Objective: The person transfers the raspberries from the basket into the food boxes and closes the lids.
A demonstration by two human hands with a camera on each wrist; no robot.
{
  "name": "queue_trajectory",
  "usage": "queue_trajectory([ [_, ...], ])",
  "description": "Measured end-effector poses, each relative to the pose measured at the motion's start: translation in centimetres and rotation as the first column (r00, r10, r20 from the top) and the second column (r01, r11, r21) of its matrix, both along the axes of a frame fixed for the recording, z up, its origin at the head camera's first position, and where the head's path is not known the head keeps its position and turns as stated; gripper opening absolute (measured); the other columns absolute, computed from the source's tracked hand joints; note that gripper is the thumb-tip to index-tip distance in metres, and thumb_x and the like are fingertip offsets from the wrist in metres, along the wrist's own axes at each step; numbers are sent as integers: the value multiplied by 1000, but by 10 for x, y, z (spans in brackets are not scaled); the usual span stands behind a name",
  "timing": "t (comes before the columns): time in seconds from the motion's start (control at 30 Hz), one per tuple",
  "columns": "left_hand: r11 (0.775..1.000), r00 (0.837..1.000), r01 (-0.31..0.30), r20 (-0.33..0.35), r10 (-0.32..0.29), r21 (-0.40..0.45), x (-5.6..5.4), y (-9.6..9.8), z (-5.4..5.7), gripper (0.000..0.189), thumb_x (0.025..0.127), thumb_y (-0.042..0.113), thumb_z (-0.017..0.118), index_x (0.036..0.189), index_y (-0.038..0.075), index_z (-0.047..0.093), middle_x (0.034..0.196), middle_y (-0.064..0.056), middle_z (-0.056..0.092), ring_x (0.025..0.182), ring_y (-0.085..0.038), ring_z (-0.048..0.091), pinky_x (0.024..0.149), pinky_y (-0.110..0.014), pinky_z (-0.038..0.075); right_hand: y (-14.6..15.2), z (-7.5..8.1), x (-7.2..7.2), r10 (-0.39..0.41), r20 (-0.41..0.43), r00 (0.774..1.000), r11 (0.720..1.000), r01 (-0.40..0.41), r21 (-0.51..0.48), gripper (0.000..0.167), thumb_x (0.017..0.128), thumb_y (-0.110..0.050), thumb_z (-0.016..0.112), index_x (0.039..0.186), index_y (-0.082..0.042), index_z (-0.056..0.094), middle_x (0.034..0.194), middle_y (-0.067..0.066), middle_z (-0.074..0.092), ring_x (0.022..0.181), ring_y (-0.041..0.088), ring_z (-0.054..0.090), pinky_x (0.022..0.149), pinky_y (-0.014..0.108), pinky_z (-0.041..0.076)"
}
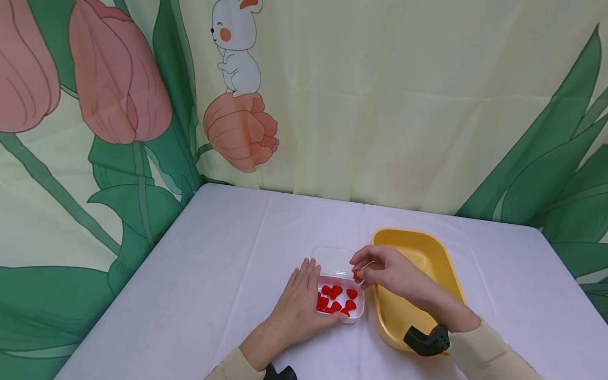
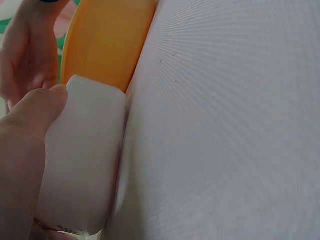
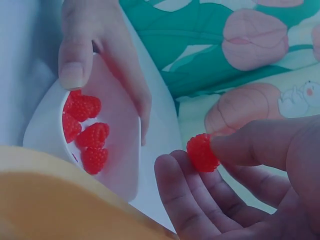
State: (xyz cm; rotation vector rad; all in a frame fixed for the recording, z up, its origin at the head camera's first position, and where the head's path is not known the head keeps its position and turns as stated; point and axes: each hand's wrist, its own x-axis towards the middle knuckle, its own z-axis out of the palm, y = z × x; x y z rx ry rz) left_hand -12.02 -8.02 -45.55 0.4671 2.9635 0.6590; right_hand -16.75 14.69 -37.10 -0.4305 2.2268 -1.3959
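Note:
A small white plastic box with several red raspberries in it stands on the table. My left hand holds this box from its left side. Its thumb lies over the near rim and its fingers run along the side wall. Above the box's right end, my right hand pinches one raspberry between thumb and fingers, clear of the others. The clear lid is folded back behind the box. The left hand hides part of the box's contents in the head view.
Close to the right of the box is a yellow tray, partly under my right forearm. Both stand on a table with a white cloth. Behind hangs a curtain printed with tulips and a rabbit.

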Motion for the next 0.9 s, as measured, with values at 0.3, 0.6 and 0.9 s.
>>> queue_trajectory([
  [0.3,1000,1000,5,-9,-5,4,0,0,0,110,72,72,69,154,13,28,164,-7,27,154,-29,18,122,-52,25,-9,-5,4,50,-86,995,997,-44,69,23,91,-5,60,114,0,61,100,10,68,89,24,66,77,29,61],
  [0.6,1000,1000,10,-11,-10,0,0,0,0,109,72,71,70,154,13,28,163,-7,27,153,-29,19,122,-52,27,-18,-8,6,79,-108,991,990,-64,128,17,91,-6,64,109,-5,64,100,8,68,91,23,65,76,28,60],
  [0.9,1000,1000,16,-17,-17,-2,-1,0,-1,108,73,70,70,154,12,28,163,-8,28,153,-29,20,121,-52,28,-25,-9,6,104,-131,986,981,-80,178,18,89,-7,68,106,-8,65,100,7,69,88,18,63,74,26,60],
])
